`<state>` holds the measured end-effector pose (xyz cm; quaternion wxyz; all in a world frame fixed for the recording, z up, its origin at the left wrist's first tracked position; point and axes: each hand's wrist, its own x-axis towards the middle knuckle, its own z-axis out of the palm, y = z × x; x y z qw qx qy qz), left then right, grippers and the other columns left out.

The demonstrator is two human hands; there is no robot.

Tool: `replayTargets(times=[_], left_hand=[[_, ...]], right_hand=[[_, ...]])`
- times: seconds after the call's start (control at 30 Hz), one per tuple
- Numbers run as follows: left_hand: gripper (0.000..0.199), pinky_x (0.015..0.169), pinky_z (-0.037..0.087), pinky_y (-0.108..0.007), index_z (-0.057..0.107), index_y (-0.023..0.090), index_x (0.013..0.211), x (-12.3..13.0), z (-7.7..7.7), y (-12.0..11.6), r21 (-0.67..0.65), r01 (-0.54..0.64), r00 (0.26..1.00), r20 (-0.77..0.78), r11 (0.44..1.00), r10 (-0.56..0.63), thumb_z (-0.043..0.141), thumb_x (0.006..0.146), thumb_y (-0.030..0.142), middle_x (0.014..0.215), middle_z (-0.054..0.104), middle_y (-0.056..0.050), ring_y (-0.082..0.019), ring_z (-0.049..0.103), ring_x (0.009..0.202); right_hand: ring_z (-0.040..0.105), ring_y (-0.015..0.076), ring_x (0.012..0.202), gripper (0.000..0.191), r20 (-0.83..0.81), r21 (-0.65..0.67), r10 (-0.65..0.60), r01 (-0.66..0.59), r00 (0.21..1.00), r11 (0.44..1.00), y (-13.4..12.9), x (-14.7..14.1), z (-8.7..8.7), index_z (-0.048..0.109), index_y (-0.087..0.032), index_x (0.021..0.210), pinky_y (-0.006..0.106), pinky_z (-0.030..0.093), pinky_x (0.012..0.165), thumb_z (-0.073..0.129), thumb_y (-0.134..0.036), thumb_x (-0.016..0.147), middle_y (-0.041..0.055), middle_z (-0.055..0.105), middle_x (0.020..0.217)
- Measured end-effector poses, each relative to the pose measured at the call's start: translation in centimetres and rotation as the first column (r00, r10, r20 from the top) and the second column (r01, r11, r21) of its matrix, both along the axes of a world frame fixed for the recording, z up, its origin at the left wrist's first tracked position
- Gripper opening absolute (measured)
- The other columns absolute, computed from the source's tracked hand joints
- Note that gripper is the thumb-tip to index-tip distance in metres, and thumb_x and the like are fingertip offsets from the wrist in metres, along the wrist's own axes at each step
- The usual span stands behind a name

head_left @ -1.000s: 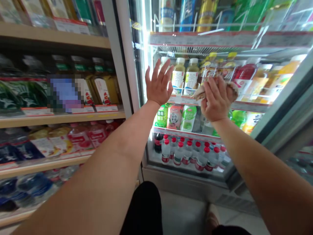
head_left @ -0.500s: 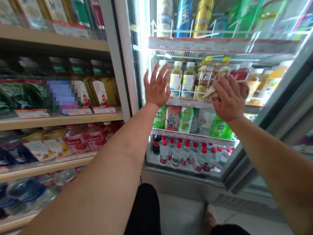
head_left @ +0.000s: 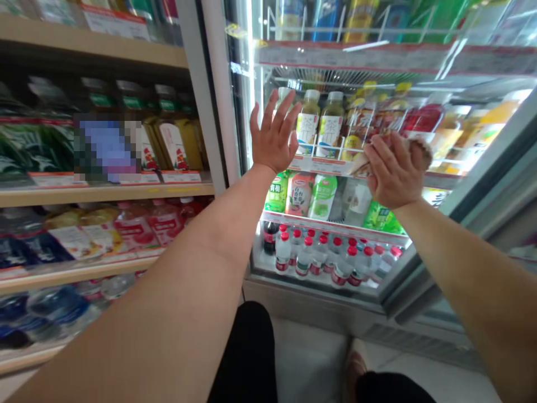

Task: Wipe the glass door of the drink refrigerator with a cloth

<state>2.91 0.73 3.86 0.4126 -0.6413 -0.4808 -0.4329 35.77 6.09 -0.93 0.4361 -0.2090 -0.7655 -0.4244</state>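
Observation:
A glass fridge door (head_left: 245, 73) stands in front of me, with light reflections across it. My left hand (head_left: 272, 137) is open, its fingers spread against the glass on the left side. To the right, my right hand (head_left: 398, 168) presses a crumpled, light brownish cloth (head_left: 420, 152) to the same pane. Its fingers lie bent over the cloth, so most of the cloth is hidden. Behind the glass, bottled tea (head_left: 330, 126) stands between the two hands, with red-capped water bottles (head_left: 308, 254) on the lowest level.
Wooden shelves (head_left: 104, 196) with several rows of bottled drinks stand at the left. The door's metal frame (head_left: 465, 224) runs diagonally at the right. Below are the fridge base (head_left: 310, 302), my dark-clad knee (head_left: 249, 347) and the tiled floor (head_left: 306, 347).
The view has shifted slightly, so the shelves sit higher in the picture. My right hand and the cloth show a little farther right. The left hand stays spread at the glass.

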Motion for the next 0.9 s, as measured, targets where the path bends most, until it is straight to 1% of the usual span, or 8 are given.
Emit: replayTargets(times=[0.1,0.2,0.27,0.4,0.5,0.63,0.73,0.9], left_hand=[[0.066,0.132,-0.018,-0.041,0.034,0.037,0.159,-0.2,0.0,0.3,0.000,0.032,0.999,0.012,0.999,-0.032,0.044,0.094,0.037,0.168,0.016,0.021,-0.008,-0.017,0.156],[0.065,0.132,-0.018,-0.043,0.037,0.037,0.158,-0.3,0.1,0.5,-0.003,0.062,0.998,0.030,0.998,-0.062,0.045,0.093,0.039,0.168,0.019,0.019,-0.011,-0.015,0.157],[0.065,0.132,-0.019,-0.044,0.039,0.035,0.157,-0.4,0.1,0.5,-0.008,0.096,0.995,0.036,0.995,-0.096,0.046,0.093,0.039,0.168,0.020,0.017,-0.012,-0.011,0.158],[0.065,0.130,-0.021,-0.042,0.038,0.033,0.157,-0.5,0.1,0.4,0.000,0.156,0.988,0.019,0.988,-0.156,0.047,0.093,0.040,0.168,0.021,0.016,-0.008,-0.011,0.158],[0.065,0.128,-0.026,-0.037,0.036,0.033,0.157,-0.5,0.1,0.4,0.015,0.112,0.994,0.007,0.994,-0.112,0.042,0.094,0.048,0.166,0.022,0.019,-0.003,-0.020,0.154],[0.069,0.122,-0.034,-0.028,0.035,0.033,0.158,-0.5,0.2,0.8,-0.015,0.056,0.998,0.019,0.998,-0.056,0.032,0.094,0.058,0.164,0.026,0.022,0.001,-0.035,0.145],[0.071,0.120,-0.034,-0.024,0.035,0.036,0.158,-0.7,0.4,1.0,-0.025,0.101,0.995,0.024,0.995,-0.100,0.034,0.091,0.060,0.163,0.024,0.024,0.005,-0.039,0.139],[0.069,0.118,-0.038,-0.025,0.030,0.037,0.159,-0.5,0.3,0.7,-0.018,0.100,0.995,0.004,0.995,-0.100,0.035,0.093,0.054,0.163,0.024,0.026,0.006,-0.041,0.138]], right_hand=[[0.039,0.0332,0.151,0.058,-0.153,0.032,0.019,-0.014,0.988,0.999,-0.3,-0.2,0.0,0.041,-0.025,0.159,0.059,0.027,0.121,0.043,-0.034,0.101,0.0066,0.049,0.160],[0.035,0.0366,0.152,0.058,-0.443,0.002,-0.026,0.030,0.896,1.000,-0.6,-0.3,0.0,0.041,-0.019,0.159,0.060,0.024,0.121,0.041,-0.034,0.102,0.0119,0.046,0.162],[0.031,0.0387,0.154,0.059,-0.512,-0.037,-0.055,0.041,0.857,0.998,-0.5,-0.4,-0.2,0.039,-0.016,0.160,0.061,0.022,0.122,0.040,-0.033,0.102,0.0139,0.042,0.164],[0.031,0.0368,0.154,0.062,-0.306,0.048,-0.060,0.078,0.950,0.996,0.2,-0.3,-0.6,0.039,-0.017,0.160,0.060,0.025,0.121,0.043,-0.032,0.100,0.0117,0.044,0.163],[0.030,0.0326,0.155,0.069,-0.079,0.120,-0.054,0.063,0.995,0.991,0.5,-0.1,-0.9,0.030,-0.022,0.164,0.058,0.024,0.122,0.045,-0.032,0.098,0.0069,0.043,0.164],[0.030,0.0345,0.156,0.070,0.051,-0.047,0.030,-0.028,0.998,0.999,0.1,-0.1,-1.4,0.028,-0.027,0.165,0.061,0.020,0.124,0.047,-0.034,0.098,0.0037,0.043,0.164],[0.033,0.0360,0.154,0.062,-0.065,-0.133,0.048,-0.057,0.997,0.990,-0.4,-0.3,-2.0,0.038,-0.029,0.161,0.061,0.022,0.124,0.045,-0.035,0.099,0.0038,0.046,0.162],[0.036,0.0377,0.152,0.059,-0.438,-0.032,-0.020,0.006,0.899,0.999,-0.6,-0.6,-2.4,0.043,-0.020,0.158,0.057,0.025,0.124,0.041,-0.037,0.102,0.0096,0.045,0.162]])
